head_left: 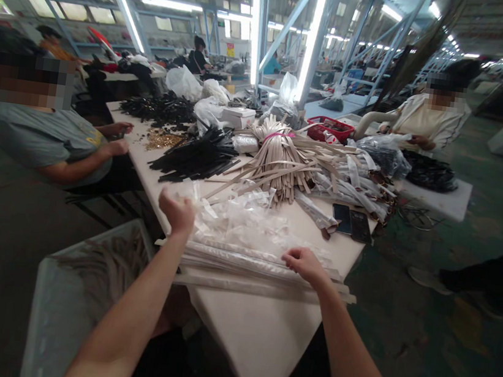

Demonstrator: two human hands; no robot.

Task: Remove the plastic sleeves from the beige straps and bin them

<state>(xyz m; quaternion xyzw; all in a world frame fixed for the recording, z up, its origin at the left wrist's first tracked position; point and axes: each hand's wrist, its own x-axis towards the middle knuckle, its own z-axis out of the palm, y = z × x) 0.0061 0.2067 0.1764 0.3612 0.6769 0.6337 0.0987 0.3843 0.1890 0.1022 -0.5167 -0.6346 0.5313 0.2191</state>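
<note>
My left hand (177, 211) is raised at the left edge of a heap of clear plastic film (247, 219). Its fingers are curled closed and slightly blurred, so what they hold, if anything, cannot be made out. Thumb and fingers of my right hand (304, 262) are pinched together over the right part of a stack of long pale strips (242, 261); the thing between them is too small to name. The stack lies crosswise in front of me, with one pale strip (243, 287) apart on the near side.
The white table (255, 337) narrows to a corner near me. Beyond lie a fanned bundle of beige strips (279, 155), black strips (200, 154), a red basket (328, 129) and a dark phone (342, 219). A crate (39, 303) stands lower left. Co-workers sit at both sides.
</note>
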